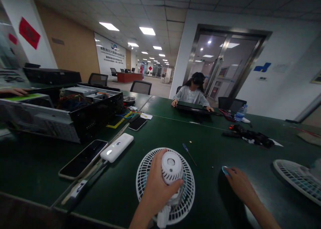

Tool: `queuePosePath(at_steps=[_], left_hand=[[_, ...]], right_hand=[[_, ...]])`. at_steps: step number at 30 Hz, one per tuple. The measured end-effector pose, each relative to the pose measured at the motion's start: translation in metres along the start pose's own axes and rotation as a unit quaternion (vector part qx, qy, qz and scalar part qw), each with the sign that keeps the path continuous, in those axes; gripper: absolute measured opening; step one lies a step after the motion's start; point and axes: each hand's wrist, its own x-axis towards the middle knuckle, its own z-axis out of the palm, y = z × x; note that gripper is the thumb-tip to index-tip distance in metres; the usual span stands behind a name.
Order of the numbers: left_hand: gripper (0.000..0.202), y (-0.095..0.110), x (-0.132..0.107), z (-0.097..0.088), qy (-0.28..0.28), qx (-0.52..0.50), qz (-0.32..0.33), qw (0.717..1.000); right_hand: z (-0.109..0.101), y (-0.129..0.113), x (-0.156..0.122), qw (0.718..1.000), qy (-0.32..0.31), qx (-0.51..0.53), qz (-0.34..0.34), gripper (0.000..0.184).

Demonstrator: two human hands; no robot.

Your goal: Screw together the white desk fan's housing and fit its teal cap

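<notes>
Fingers (pixel 175 186) of left hand (pixel 157 185) clamped around white motor housing (pixel 171 165) | housing sits at centre of white fan guard (pixel 188 192), on green workbench (pixel 117 192) | right hand (pixel 240 185) at small blue piece (pixel 225 170), fingers closing cannot tell | firm wrap keeps housing steady

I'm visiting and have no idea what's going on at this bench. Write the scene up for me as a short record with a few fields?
Place: dark green workbench in a large office
Left hand: grips a white fan motor housing over a round white fan grille
Right hand: rests on the bench against a small blue item
Nearby: blue-handled screwdriver, second fan grille
Further along: white power bank, phone, open computer case
Across the bench: seated person
</notes>
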Motion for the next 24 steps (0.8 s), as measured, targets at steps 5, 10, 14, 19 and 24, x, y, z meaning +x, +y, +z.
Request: queuePosePath(at_steps=[5,10,14,19,24], left_hand=[[0.073,0.0,0.0,0.001,0.005,0.01,0.003,1.0],[0.074,-0.002,0.0,0.001,0.011,0.01,0.009,1.0],[0.073,-0.004,0.0,0.002,0.013,0.014,0.015,1.0],[0.072,-0.005,0.001,0.0,0.002,0.03,0.026,0.999],[0.072,-0.007,0.001,-0.002,-0.016,0.045,0.043,0.998]], right_hand=[[0.001,-0.013,0.025,0.999,-0.026,0.018,-0.031,0.028],[-0.008,-0.032,0.047,0.996,-0.048,0.046,-0.067,0.027],[-0.025,-0.065,0.057,0.992,-0.031,0.067,-0.101,0.029],[-0.034,-0.134,0.067,0.986,-0.041,0.078,-0.14,0.03],[-0.028,-0.176,0.082,0.993,-0.06,0.065,-0.083,0.032]])
